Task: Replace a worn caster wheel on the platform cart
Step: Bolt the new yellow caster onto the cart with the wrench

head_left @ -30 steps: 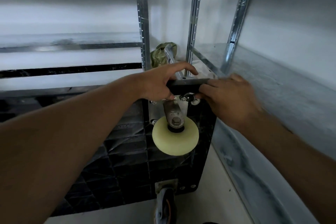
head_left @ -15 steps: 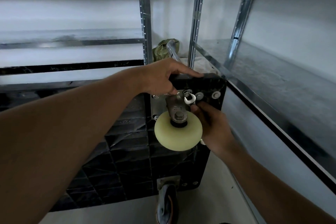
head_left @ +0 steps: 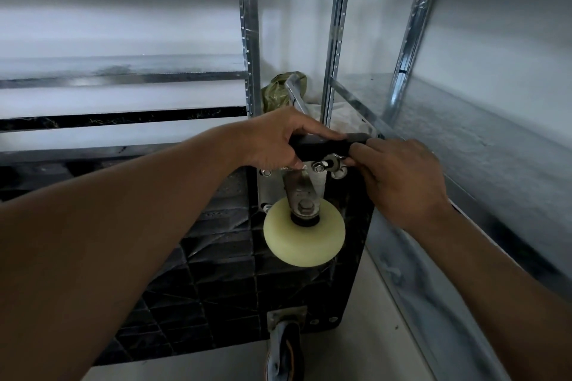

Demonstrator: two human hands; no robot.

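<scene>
Head view: a platform cart [head_left: 216,272] is seen stood on its edge between metal shelving racks [head_left: 247,40], with its black ribbed underside turned toward the camera. A cream caster wheel [head_left: 305,235] is mounted at the centre of the frame, and its steel plate [head_left: 272,189] is laid against the underside. The cart's upper edge, at twelve o'clock from the wheel, is gripped by the left hand [head_left: 275,142], with the fingers curled over it. The right hand [head_left: 399,176], at two o'clock, is narrowed to a pinch on a fastener [head_left: 331,163] at the plate's upper right corner. Nuts are seen at other corners, so the job is judged to be late. The clean-looking wheel is taken to be the replacement, and tightening appears to be what is left. A second, grey caster [head_left: 284,346] is seen at six o'clock. No parts tray or box is shown; only a green bundle [head_left: 278,90] is glimpsed behind the cart at twelve o'clock.
</scene>
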